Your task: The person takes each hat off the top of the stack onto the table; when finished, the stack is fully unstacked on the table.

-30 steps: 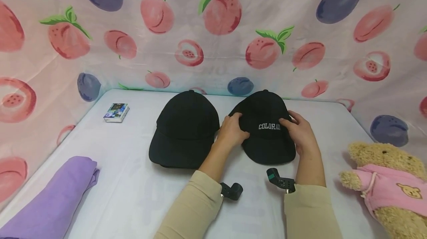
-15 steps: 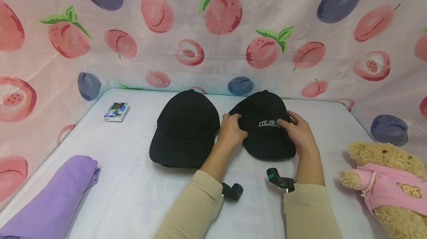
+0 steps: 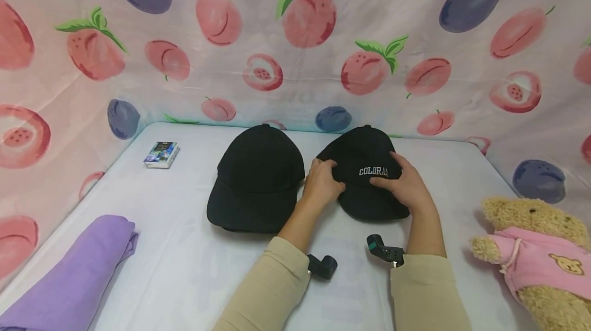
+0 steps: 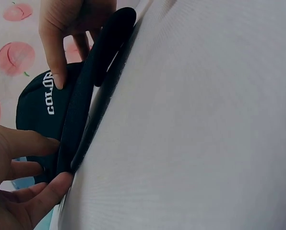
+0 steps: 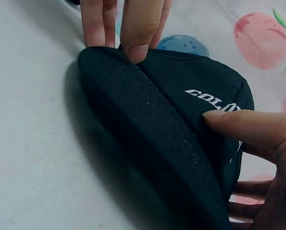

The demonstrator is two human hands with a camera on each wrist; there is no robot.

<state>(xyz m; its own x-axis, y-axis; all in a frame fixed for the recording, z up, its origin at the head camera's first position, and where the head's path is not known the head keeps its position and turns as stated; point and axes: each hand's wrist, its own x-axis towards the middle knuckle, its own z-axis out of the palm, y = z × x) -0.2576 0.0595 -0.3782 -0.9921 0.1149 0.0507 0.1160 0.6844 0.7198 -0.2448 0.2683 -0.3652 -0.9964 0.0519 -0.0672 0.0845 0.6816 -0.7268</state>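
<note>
A black baseball cap with white "COLORAD…" lettering sits on the right of the white surface, brim facing me. My left hand grips its left side where the brim meets the crown, thumb low by the brim. On the other side my right hand holds the cap, its thumb pressing the front panel just under the lettering and its fingers round the side. The last letters are covered by that hand. A larger plain black cap stands just left of my left hand, its brim also toward me.
A small patterned box lies at the back left. Folded purple cloth is at the front left. On the right rests a teddy bear in pink. A fruit-print curtain hangs behind the white surface.
My right hand has shifted left over the cap, its thumb sliding from the lettering's right end to below it. The lettered cap's brim edge has moved slightly back. The left hand stays nearly still.
</note>
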